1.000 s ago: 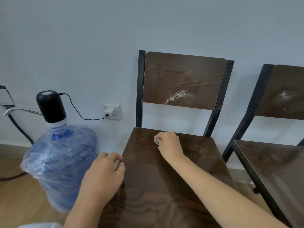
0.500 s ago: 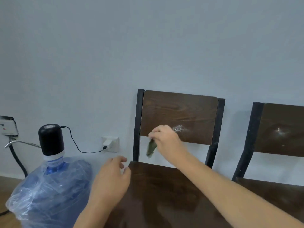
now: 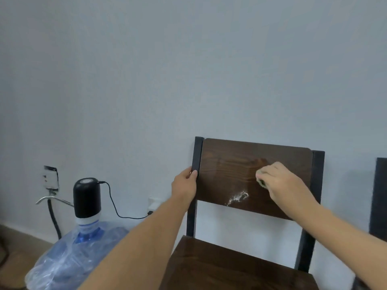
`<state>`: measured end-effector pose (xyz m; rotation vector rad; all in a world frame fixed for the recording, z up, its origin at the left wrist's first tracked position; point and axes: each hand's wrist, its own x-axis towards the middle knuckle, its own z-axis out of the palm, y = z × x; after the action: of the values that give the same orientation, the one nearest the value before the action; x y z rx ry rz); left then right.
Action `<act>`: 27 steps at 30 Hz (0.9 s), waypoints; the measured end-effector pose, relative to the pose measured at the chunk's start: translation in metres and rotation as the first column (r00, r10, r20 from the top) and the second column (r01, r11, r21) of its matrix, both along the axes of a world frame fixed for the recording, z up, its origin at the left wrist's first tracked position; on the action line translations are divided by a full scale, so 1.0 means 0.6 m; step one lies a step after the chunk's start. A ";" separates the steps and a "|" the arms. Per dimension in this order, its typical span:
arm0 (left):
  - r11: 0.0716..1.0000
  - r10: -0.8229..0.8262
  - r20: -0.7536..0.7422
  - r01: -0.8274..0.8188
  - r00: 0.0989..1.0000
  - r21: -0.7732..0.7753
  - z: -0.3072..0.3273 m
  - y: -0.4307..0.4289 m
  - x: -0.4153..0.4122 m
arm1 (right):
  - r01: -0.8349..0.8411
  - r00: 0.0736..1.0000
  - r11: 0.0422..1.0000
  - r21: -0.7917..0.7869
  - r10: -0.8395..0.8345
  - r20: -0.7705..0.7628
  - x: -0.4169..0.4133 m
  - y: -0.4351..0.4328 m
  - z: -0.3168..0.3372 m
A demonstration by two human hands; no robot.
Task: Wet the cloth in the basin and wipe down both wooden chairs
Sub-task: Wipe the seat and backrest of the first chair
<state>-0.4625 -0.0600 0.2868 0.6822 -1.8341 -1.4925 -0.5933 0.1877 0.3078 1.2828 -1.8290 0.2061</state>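
A dark wooden chair with a black metal frame stands against the wall; its backrest (image 3: 234,162) shows a wet sheen and a white smear (image 3: 237,197) low down. My right hand (image 3: 280,183) presses a small green cloth (image 3: 260,181) against the backrest, just above and right of the smear; most of the cloth is hidden under my fingers. My left hand (image 3: 185,185) grips the backrest's left black post (image 3: 198,151). The seat (image 3: 230,266) lies below. Only the edge of the second chair (image 3: 380,195) shows at far right. No basin is in view.
A large blue water bottle (image 3: 69,254) in clear plastic, topped by a black pump (image 3: 87,197), stands on the floor left of the chair. Its cable runs to a wall socket (image 3: 154,203). A damaged wall box (image 3: 50,177) and hose hang further left.
My right hand lifted the cloth off the seat and up onto the backrest. My left hand left the seat's edge and took hold of the left post. The view tilted upward.
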 end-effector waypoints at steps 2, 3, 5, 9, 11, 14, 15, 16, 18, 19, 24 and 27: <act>0.999 0.012 -0.040 -0.010 0.999 0.048 -0.009 -0.002 -0.007 | -0.012 0.999 0.999 -0.030 0.011 -0.031 0.020 -0.052 -0.018; 0.998 0.026 -0.052 -0.023 0.998 0.063 -0.011 -0.003 -0.008 | -0.030 0.998 0.997 0.067 0.034 -0.052 0.035 -0.070 -0.047; 0.996 0.051 -0.069 -0.046 0.996 0.074 -0.018 -0.006 -0.010 | -0.076 0.992 0.968 0.238 0.097 -0.082 0.049 -0.065 -0.099; 0.995 0.054 -0.111 -0.044 0.992 0.094 -0.034 -0.017 -0.023 | -0.066 0.997 0.974 -0.215 0.073 0.023 -0.002 -0.055 -0.008; 0.994 0.047 -0.124 -0.033 0.991 0.108 -0.040 -0.027 -0.033 | -0.045 0.997 0.934 -0.354 0.066 0.048 -0.001 -0.090 0.007; 0.991 0.034 -0.135 -0.015 0.990 0.136 -0.047 -0.035 -0.037 | -0.183 0.980 0.983 0.012 0.183 -0.071 0.048 -0.134 -0.099; 0.990 0.029 -0.140 -0.009 0.990 0.139 -0.051 -0.039 -0.038 | -0.187 0.974 0.970 0.154 0.203 -0.099 0.055 -0.124 -0.124; 0.990 0.021 -0.142 -0.001 0.990 0.138 -0.054 -0.042 -0.039 | -0.192 0.969 0.957 0.217 0.219 -0.111 0.046 -0.109 -0.119; 0.989 0.001 -0.145 0.021 0.989 0.145 -0.055 -0.044 -0.038 | -0.160 0.980 0.984 0.075 0.167 -0.105 0.010 -0.089 -0.050; 0.988 -0.006 -0.148 0.029 0.989 0.155 -0.054 -0.048 -0.041 | -0.095 0.993 0.992 -0.079 0.089 -0.072 -0.008 -0.085 0.001; 0.983 -0.006 -0.153 0.034 0.988 0.183 -0.054 -0.048 -0.035 | -0.138 0.990 0.973 -0.184 0.133 -0.036 0.032 -0.170 -0.014; 0.984 -0.022 -0.138 0.046 0.990 0.171 -0.060 -0.052 -0.036 | -0.186 0.949 0.932 0.312 0.253 -0.188 0.066 -0.169 -0.104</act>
<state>-0.4843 -0.0914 0.2508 0.6170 -1.6348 -1.6938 -0.5534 0.0862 0.2455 1.6487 -1.5580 -0.0908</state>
